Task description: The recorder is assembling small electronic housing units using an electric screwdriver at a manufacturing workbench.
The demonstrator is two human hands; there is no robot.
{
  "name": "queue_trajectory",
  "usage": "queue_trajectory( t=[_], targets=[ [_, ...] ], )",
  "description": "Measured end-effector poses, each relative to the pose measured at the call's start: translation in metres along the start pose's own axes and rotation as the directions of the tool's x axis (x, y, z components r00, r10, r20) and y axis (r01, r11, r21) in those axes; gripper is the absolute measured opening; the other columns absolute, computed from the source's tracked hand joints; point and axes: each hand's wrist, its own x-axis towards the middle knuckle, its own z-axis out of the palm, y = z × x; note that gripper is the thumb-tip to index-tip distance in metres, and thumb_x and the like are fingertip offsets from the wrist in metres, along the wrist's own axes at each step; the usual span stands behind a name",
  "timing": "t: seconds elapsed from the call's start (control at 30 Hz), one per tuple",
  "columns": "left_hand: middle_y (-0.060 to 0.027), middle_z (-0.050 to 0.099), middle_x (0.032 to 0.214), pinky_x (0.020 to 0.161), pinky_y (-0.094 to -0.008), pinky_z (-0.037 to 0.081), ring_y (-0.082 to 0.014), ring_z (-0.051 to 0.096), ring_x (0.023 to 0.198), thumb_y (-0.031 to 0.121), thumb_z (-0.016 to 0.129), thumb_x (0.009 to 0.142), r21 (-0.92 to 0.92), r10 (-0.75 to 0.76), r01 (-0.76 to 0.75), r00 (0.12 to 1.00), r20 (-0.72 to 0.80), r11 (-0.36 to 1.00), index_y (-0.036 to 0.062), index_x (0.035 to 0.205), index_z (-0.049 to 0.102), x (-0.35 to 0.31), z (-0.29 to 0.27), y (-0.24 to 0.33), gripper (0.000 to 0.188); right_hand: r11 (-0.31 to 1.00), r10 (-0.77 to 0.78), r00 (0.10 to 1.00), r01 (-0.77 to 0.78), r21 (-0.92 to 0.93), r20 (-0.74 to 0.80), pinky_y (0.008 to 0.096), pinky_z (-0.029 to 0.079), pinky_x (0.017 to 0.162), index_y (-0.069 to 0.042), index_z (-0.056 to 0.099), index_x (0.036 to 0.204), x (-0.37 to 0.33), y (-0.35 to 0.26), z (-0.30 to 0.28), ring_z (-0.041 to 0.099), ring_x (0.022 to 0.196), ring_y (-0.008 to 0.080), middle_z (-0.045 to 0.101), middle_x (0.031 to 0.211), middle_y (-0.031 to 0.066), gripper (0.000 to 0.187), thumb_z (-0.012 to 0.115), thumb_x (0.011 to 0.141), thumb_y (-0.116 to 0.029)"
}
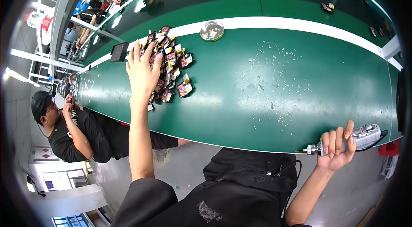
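My left hand point(145, 74) reaches over a heap of small black electronic modules point(171, 56) with pinkish-red boards, white tabs and yellow bits. Its fingers are spread across the heap's left side; whether they touch a module is hard to tell. One module point(185, 89) lies at the heap's right edge. At the table's near edge on the right, my right hand point(337, 147) grips a silver electric screwdriver point(368, 136). The tool lies sideways, its thin bit point(301, 151) pointing left, and a dark cord leaves its back end.
Tiny white pieces point(274, 70) are scattered over the green table point(214, 111). A round dish point(212, 31) of small parts and a black box point(119, 52) stand along the far white rail. Beyond it, a green surface carries a few modules point(327, 8). A co-worker point(73, 128) sits left.
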Motion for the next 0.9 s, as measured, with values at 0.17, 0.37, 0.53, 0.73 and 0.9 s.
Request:
queue_trajectory(
  t=[0.17,0.37,0.53,0.73,0.9],
  targets=[
    [-0.0201,0.045,0.136,0.108,-0.0409,0.029,-0.0347,0.039,0.128,0.023,0.048,0.092,-0.368,-0.034,0.068,0.995,0.096,0.927,0.0039,0.121,0.056,-0.004,0.028,-0.041,0.036,1.000,0.001,1.000,-0.001,0.016,-0.008,0.0254,0.038,0.043,-0.008,0.038,0.086,-0.001,-0.001,-0.001,0.037,0.037,0.0090,0.038,0.049,-0.0009,0.011,0.047,0.090,-0.013],
    [-0.0203,0.039,0.141,0.110,-0.0401,0.024,-0.0337,0.033,0.133,0.016,0.041,0.095,-0.481,-0.016,0.045,0.998,0.063,0.876,0.0051,0.127,0.052,-0.018,0.034,-0.088,0.036,0.998,0.012,1.000,-0.012,0.061,0.000,0.0263,0.038,0.044,-0.008,0.038,0.087,0.000,-0.001,-0.004,0.038,0.037,0.0094,0.038,0.049,-0.0006,0.011,0.047,0.091,-0.013],
    [-0.0178,0.024,0.150,0.113,-0.0394,0.017,-0.0321,0.022,0.139,0.024,0.034,0.097,-0.494,-0.015,0.075,0.992,0.125,0.866,0.0103,0.140,0.038,-0.034,0.035,-0.109,0.046,0.998,0.006,1.000,-0.006,0.062,-0.002,0.0260,0.038,0.045,-0.008,0.039,0.086,-0.001,-0.002,-0.004,0.038,0.037,0.0094,0.039,0.050,-0.0006,0.010,0.046,0.091,-0.013],
    [-0.0132,0.016,0.154,0.114,-0.0368,0.008,-0.0262,0.009,0.143,0.027,0.035,0.097,-0.546,-0.011,0.187,0.951,0.309,0.817,0.0138,0.147,0.026,-0.037,0.034,-0.135,0.053,0.998,0.001,1.000,0.001,0.070,-0.029,0.0262,0.038,0.045,-0.007,0.040,0.087,0.000,0.001,-0.002,0.037,0.038,0.0094,0.038,0.049,-0.0007,0.010,0.046,0.091,-0.014],
    [-0.0158,0.021,0.152,0.114,-0.0379,0.009,-0.0292,0.011,0.143,0.030,0.037,0.098,-0.462,-0.111,0.239,0.952,0.287,0.854,0.0122,0.145,0.030,-0.029,0.035,-0.141,0.051,0.996,-0.002,1.000,0.003,0.087,-0.020,0.0276,0.039,0.043,-0.006,0.040,0.086,-0.001,0.000,-0.001,0.037,0.038,0.0108,0.038,0.049,-0.0003,0.011,0.047,0.090,-0.015]
  ],
)
